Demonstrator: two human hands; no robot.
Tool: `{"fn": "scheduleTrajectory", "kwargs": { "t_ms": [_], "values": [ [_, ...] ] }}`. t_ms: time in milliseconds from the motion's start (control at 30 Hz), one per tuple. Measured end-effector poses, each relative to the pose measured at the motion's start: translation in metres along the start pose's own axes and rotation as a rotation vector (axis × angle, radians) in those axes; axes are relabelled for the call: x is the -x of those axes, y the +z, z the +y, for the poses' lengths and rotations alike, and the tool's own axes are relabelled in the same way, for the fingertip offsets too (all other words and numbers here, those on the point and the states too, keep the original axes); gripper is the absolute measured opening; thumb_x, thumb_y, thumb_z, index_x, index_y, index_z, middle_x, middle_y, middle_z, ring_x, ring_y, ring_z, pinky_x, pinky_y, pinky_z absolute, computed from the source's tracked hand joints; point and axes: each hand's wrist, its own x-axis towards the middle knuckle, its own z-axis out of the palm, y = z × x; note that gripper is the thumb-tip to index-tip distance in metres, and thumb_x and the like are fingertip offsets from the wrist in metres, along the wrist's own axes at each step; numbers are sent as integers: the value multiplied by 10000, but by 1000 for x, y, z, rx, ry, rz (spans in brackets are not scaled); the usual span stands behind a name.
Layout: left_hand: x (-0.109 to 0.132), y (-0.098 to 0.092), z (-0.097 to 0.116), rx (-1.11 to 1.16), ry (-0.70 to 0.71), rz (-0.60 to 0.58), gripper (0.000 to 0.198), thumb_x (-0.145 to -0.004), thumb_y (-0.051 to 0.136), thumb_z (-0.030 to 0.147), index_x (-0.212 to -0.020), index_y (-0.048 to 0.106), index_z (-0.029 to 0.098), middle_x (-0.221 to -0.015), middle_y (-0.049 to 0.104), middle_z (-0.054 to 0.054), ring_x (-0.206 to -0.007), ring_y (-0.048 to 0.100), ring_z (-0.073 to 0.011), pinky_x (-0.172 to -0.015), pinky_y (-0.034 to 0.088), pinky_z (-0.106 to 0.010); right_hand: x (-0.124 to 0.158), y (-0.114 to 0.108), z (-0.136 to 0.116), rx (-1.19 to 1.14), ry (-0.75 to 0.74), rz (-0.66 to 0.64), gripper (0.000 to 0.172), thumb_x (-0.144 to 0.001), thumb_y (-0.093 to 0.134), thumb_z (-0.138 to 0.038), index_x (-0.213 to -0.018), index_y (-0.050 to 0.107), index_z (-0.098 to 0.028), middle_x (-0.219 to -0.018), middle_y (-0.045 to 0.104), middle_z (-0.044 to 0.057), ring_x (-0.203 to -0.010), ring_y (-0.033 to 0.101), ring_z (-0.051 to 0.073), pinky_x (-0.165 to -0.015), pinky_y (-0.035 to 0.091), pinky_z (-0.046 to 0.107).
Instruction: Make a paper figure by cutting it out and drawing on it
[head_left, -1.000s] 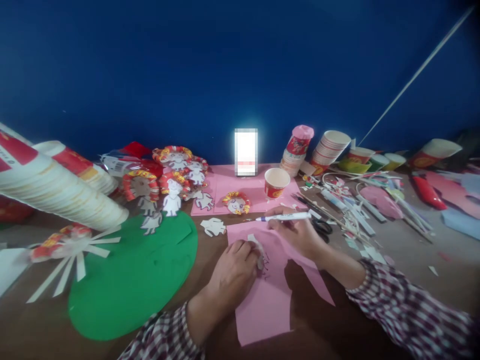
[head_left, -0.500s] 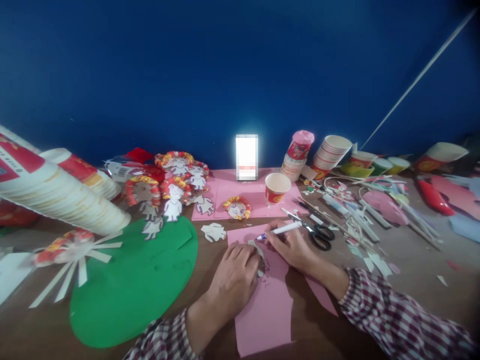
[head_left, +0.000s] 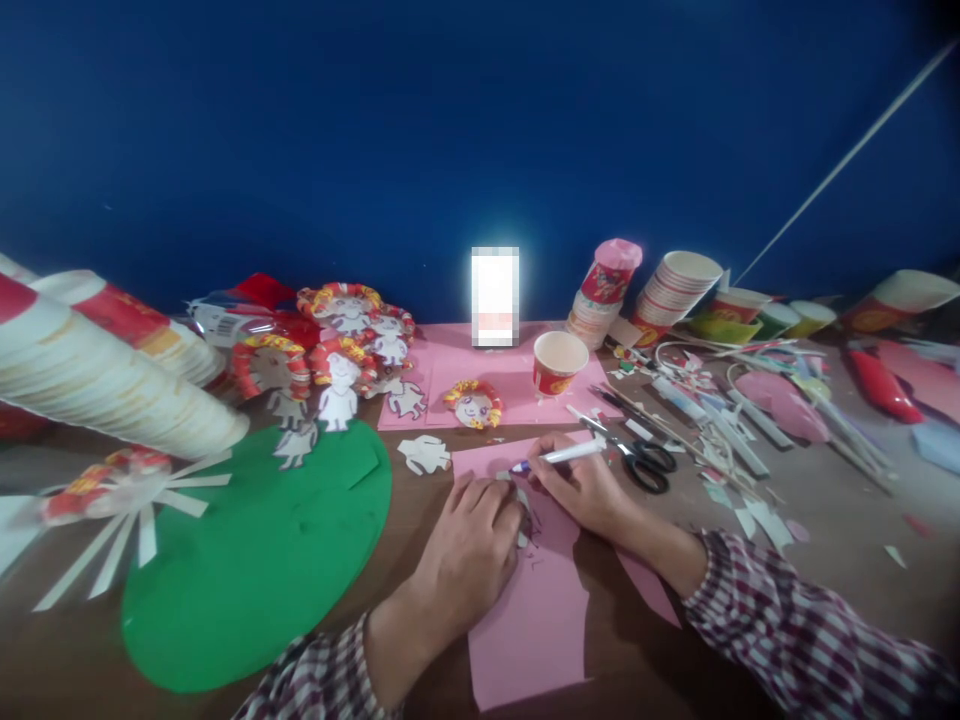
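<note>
Dark blue wall (head_left: 300,130) rises behind the brown bench (head_left: 840,530). On the pink sheet (head_left: 525,630), a white paper cutout (head_left: 523,508) lies partly under the fingertips of the left hand (head_left: 476,530), bent and side by side; whether they pinch it cannot be told. The right hand (head_left: 581,485) pinches a white marker (head_left: 570,453) between thumb and forefinger, its tip just beside the cutout's far end. One second ago the marker lay flatter, over the sheet's far edge; the left hand has stayed put. Scissors (head_left: 645,465) sit just beyond the right hand. Brown wood shows between the sheet's left edge and the green oval (head_left: 247,580).
</note>
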Motion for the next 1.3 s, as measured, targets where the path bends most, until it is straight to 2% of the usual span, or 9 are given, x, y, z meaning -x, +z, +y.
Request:
{"fn": "scheduleTrajectory", "kwargs": {
  "t_ms": [400,1000,1300],
  "values": [
    [0,0,-1,-2,-1,-25,284,-865,467,187,-1136,550,165,-1212,544,-116,-1161,476,-279,-1076,300,-548,0,1,0,-14,30,-16,150,-923,489,-312,-841,546,-201,-693,616,4,-632,600,147,-572,481,249],
    [1,-1,0,5,5,-5,300,-861,463,172,-1148,553,161,-1197,563,-122,-1154,493,-278,-1068,312,-563,-1,0,0,28,-16,-23,118,-916,495,-268,-851,562,-196,-727,630,8,-664,606,144,-618,494,251],
    [1,-1,-1,16,-9,-38,293,-880,454,199,-1159,540,169,-1189,557,-97,-1157,481,-264,-1094,272,-554,-1,-1,-1,35,-33,-34,106,-904,505,-244,-825,558,-196,-712,617,-1,-652,579,137,-627,468,250]
  ]
}}
